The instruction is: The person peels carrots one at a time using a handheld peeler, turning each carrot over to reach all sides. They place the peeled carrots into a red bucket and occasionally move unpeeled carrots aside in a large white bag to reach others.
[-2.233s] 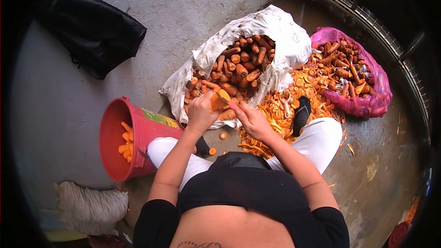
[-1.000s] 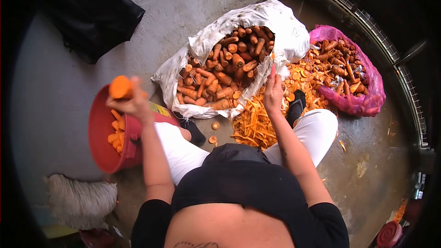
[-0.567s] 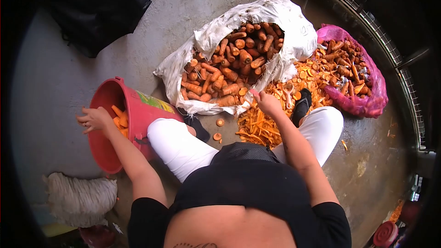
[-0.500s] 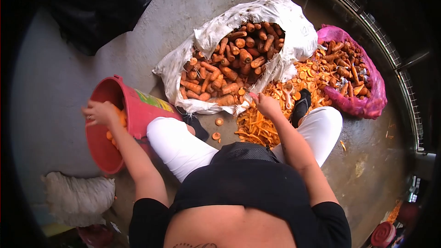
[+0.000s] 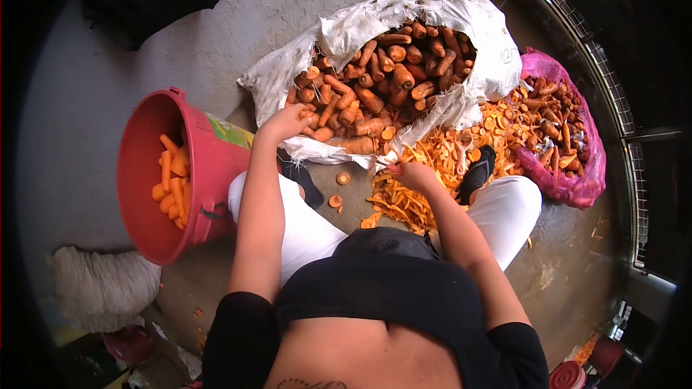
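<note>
My left hand (image 5: 285,124) is at the left part of the mouth of a white woven sack (image 5: 497,50), its fingers reaching over the unpeeled carrots (image 5: 367,97) there. Those fingers look stretched out, with nothing in them. Over the heap of orange peelings (image 5: 400,198), my right hand (image 5: 418,176) is closed around a small red-handled tool (image 5: 393,168) that points left toward the sack's front edge. Its blade end is too small to make out. To the left, a red bucket (image 5: 133,166) lies tipped with its mouth toward me, and peeled carrots (image 5: 174,176) rest inside.
A pink sack (image 5: 595,166) of carrot pieces and scraps sits at the right. Cut carrot ends (image 5: 343,179) lie on the floor between my feet. A pale peeler-like tool (image 5: 461,158) rests on the peelings. A whitish sack (image 5: 104,288) lies at lower left, and a metal grating (image 5: 609,94) runs along the right.
My left hand has left the bucket and moved right to the carrots in the white sack. My right hand stays over the peelings with the red-handled tool. The view has shifted slightly.
</note>
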A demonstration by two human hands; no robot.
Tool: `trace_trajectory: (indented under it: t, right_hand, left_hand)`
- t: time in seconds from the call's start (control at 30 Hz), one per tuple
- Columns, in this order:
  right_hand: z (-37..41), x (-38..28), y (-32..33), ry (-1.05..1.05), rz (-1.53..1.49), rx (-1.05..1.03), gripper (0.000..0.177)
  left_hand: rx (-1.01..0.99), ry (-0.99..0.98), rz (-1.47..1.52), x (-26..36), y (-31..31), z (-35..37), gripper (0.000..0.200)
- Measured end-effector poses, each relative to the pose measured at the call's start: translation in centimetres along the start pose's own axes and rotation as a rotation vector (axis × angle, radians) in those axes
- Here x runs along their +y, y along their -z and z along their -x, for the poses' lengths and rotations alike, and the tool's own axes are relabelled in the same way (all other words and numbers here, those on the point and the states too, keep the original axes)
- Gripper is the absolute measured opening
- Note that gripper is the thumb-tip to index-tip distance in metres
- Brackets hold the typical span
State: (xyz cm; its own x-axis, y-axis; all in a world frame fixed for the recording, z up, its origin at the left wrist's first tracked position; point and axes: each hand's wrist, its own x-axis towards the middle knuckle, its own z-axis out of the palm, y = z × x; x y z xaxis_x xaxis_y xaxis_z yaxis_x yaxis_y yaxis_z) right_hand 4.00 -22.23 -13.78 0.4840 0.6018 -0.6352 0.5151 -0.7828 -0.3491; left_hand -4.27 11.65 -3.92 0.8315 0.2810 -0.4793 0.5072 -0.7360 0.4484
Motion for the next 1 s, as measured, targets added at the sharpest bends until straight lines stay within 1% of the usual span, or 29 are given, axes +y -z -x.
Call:
trace_trajectory:
  t: [0.1, 0.2, 0.3, 0.37, 0.4, 0.43, 0.47, 0.53, 0.57, 0.63, 0.67, 0.7, 0.77, 0.8, 0.9, 0.93, 1.0]
  right_hand:
    - [-0.7, -0.3, -1.0, -0.029, 0.008, 0.058, 0.035]
    - [-3.3, 0.8, -3.9, -0.099, -0.035, 0.149, 0.038]
    - [-6.2, 1.6, -6.5, -0.128, -0.121, 0.125, 0.035]
    - [-7.9, 1.6, -7.1, -0.092, -0.232, 0.103, 0.031]
    - [-8.7, 1.2, -6.8, -0.063, -0.314, 0.152, 0.03]
    - [-9.5, 0.3, -6.1, -0.072, -0.354, 0.201, 0.03]
    - [-10.6, -0.5, -5.1, -0.081, -0.391, 0.252, 0.03]
    - [-13.6, -0.9, -3.5, -0.096, -0.451, 0.346, 0.032]
    - [-16.1, -0.9, -2.8, -0.123, -0.427, 0.425, 0.031]
    - [-20.3, -1.1, -0.4, -0.067, -0.561, 0.656, 0.03]
    - [-22.2, -1.3, 1.2, -0.108, -0.588, 0.679, 0.03]
    - [-24.1, -1.7, 2.7, -0.148, -0.616, 0.702, 0.03]
    - [-28.4, -2.0, 4.6, -0.188, -0.79, 0.722, 0.031]
    - [-29.4, -2.9, 5.6, -0.192, -0.876, 0.765, 0.033]
    - [-33.1, -4.6, 7.1, -0.274, -0.752, 0.842, 0.039]
    - [-33.9, -5.1, 7.8, -0.363, -0.812, 0.741, 0.047]
    - [-35.2, -5.9, 8.2, -0.382, -0.857, 0.794, 0.053]
  left_hand:
    - [-0.1, 0.095, -0.219, 0.3, 0.9, -0.4, 0.048]
    - [0.108, -0.146, 0.017, -1.8, 0.3, -2.7, 0.049]
    - [0.111, -0.133, 0.099, -1.1, 0.6, -3.3, 0.05]
    - [0.1, -0.121, 0.123, -1.8, 0.0, -3.6, 0.042]
    - [0.127, -0.119, 0.04, -2.1, -0.2, -3.6, 0.042]
    - [0.153, -0.119, -0.044, -2.1, -0.2, -3.6, 0.043]
    - [0.096, -0.092, -0.061, -2.1, -0.2, -3.7, 0.041]
    - [0.079, -0.056, -0.105, -1.1, -0.1, -3.3, 0.039]
    - [0.053, -0.045, -0.127, -0.1, 0.4, -3.1, 0.039]
    - [0.054, -0.107, -0.096, 0.4, -0.1, -3.6, 0.04]
    - [-0.057, -0.061, -0.044, 0.8, 0.0, -4.0, 0.052]
    - [-0.086, -0.052, -0.03, 1.9, 0.7, -3.4, 0.053]
    - [-0.031, -0.106, -0.071, 1.6, -0.5, -3.7, 0.05]
    - [-0.078, -0.098, -0.067, 2.0, -0.1, -3.7, 0.047]
    - [-0.076, -0.116, -0.107, 1.9, -0.5, -3.8, 0.043]
    - [-0.075, -0.118, -0.131, 2.0, -0.5, -3.8, 0.042]
    - [-0.058, -0.142, -0.136, 2.3, -0.5, -3.8, 0.041]
